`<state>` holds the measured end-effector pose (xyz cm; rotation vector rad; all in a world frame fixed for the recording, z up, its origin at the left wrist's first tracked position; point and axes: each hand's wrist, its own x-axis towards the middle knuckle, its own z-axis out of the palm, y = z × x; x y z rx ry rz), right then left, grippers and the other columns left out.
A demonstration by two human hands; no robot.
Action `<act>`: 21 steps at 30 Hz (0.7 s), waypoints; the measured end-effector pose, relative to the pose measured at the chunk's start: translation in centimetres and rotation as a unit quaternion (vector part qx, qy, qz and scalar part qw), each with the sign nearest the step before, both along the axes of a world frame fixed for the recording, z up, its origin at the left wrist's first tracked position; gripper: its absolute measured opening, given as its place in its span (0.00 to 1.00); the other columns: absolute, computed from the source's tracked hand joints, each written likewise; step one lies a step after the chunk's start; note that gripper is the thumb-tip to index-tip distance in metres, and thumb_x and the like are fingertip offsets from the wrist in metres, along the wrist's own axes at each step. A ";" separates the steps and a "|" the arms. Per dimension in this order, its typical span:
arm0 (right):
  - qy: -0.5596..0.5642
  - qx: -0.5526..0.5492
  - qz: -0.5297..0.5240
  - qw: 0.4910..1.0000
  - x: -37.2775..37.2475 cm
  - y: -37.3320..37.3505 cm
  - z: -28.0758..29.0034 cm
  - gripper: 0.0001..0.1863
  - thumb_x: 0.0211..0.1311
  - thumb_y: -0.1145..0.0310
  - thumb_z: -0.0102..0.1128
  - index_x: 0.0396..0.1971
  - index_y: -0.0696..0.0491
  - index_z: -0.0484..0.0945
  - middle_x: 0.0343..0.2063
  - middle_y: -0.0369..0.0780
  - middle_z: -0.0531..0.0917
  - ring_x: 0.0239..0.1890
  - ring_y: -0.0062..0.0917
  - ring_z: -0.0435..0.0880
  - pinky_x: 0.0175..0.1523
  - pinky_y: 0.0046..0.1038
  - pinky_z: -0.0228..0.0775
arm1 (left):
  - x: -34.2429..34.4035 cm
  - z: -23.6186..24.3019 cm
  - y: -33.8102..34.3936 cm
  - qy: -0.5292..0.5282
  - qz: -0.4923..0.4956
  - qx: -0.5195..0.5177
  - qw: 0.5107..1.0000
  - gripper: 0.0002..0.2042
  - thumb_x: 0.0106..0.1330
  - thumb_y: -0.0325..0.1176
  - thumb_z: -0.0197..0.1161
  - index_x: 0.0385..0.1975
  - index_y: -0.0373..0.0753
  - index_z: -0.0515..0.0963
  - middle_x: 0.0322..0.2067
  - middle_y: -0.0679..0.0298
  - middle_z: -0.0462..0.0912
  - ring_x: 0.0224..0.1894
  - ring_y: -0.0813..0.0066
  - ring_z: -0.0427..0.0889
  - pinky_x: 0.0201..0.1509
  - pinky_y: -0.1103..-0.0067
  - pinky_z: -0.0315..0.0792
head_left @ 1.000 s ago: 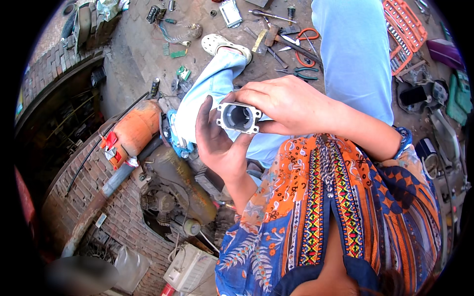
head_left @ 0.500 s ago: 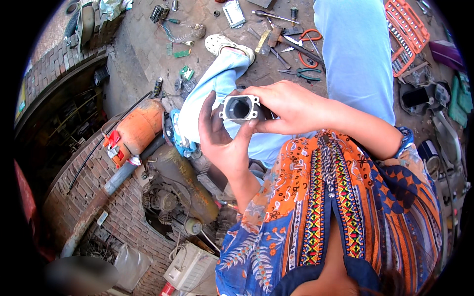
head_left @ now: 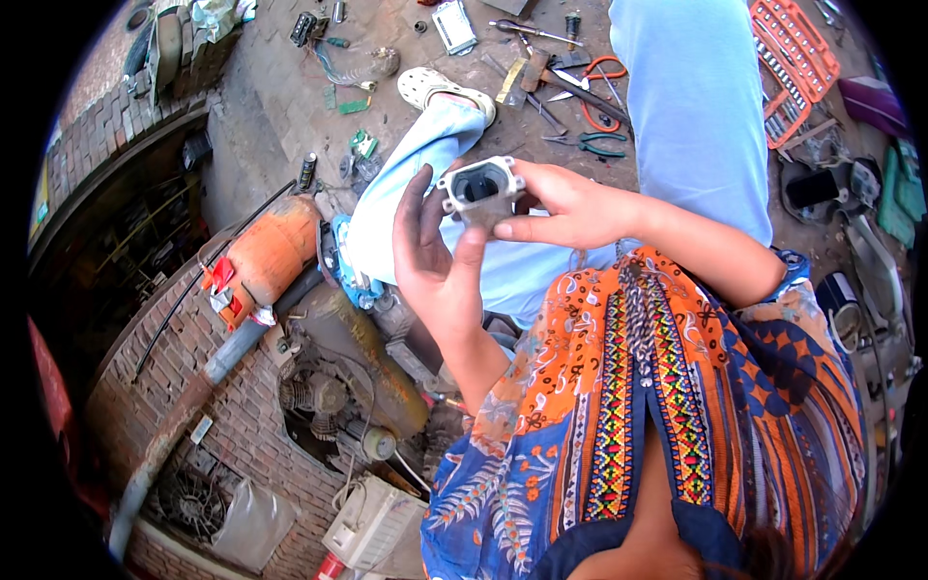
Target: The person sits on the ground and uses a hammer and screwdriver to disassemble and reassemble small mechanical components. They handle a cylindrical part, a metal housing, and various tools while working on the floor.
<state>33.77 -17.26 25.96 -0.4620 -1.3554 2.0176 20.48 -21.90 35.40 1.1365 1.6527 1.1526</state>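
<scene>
My right hand (head_left: 565, 208) is closed on a hollow grey metal housing (head_left: 486, 215). Its open end has a flange with lugs at the corners, and it faces up towards me, slightly tilted. The inside is dark. My right thumb lies along the near side, while the fingers are partly hidden behind the piece. On the left of the housing is my left hand (head_left: 433, 261), fingers stretched and apart, with dark grime on them. Its thumb tip is at the housing's lower edge; whether it presses there I cannot tell.
Beyond my legs lie a hammer (head_left: 575, 89), orange-handled scissors (head_left: 601, 121), pliers (head_left: 592, 145) and a screwdriver (head_left: 536, 32). An orange socket set case (head_left: 797, 58) is at far right. On the left are an orange cylindrical motor (head_left: 266, 253), a rusty pipe and a brick surface (head_left: 164, 358).
The housing has risen slightly away from me and tilted, showing more of its near side. My left fingers have loosened from it, and my right thumb has shifted along its side.
</scene>
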 end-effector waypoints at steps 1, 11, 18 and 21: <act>0.003 0.048 -0.034 0.998 -0.1 0.1 -0.2 0.24 0.58 0.63 0.60 0.50 0.59 0.66 0.43 0.45 0.76 0.44 0.33 0.77 0.48 0.31 0.69 | 0.0 -0.1 -0.1 0.015 -0.027 0.012 0.999 0.30 0.56 0.26 0.65 0.57 0.26 0.60 0.52 0.46 0.71 0.56 0.61 0.71 0.61 0.71 0.62; -0.042 0.180 -0.104 0.977 -0.5 0.7 -1.0 0.32 0.46 0.70 0.66 0.53 0.58 0.67 0.51 0.47 0.74 0.54 0.41 0.73 0.57 0.37 0.64 | -0.1 0.2 0.0 -0.011 -0.022 -0.013 1.000 0.29 0.56 0.23 0.64 0.57 0.26 0.60 0.54 0.46 0.70 0.58 0.61 0.69 0.62 0.71 0.62; -0.064 0.170 -0.106 0.978 -0.6 0.7 -0.9 0.30 0.46 0.69 0.66 0.52 0.58 0.68 0.49 0.46 0.75 0.52 0.40 0.75 0.55 0.36 0.66 | -0.4 -0.3 0.3 -0.033 -0.014 -0.018 0.999 0.27 0.59 0.26 0.62 0.57 0.27 0.60 0.53 0.45 0.71 0.57 0.63 0.71 0.60 0.72 0.64; -0.069 0.163 -0.103 0.979 -0.6 0.6 -1.1 0.30 0.46 0.68 0.67 0.52 0.58 0.68 0.47 0.46 0.77 0.49 0.40 0.76 0.53 0.35 0.67 | -0.3 -0.3 0.4 -0.034 -0.006 -0.021 0.999 0.27 0.59 0.26 0.62 0.58 0.27 0.60 0.53 0.45 0.71 0.56 0.63 0.71 0.60 0.73 0.64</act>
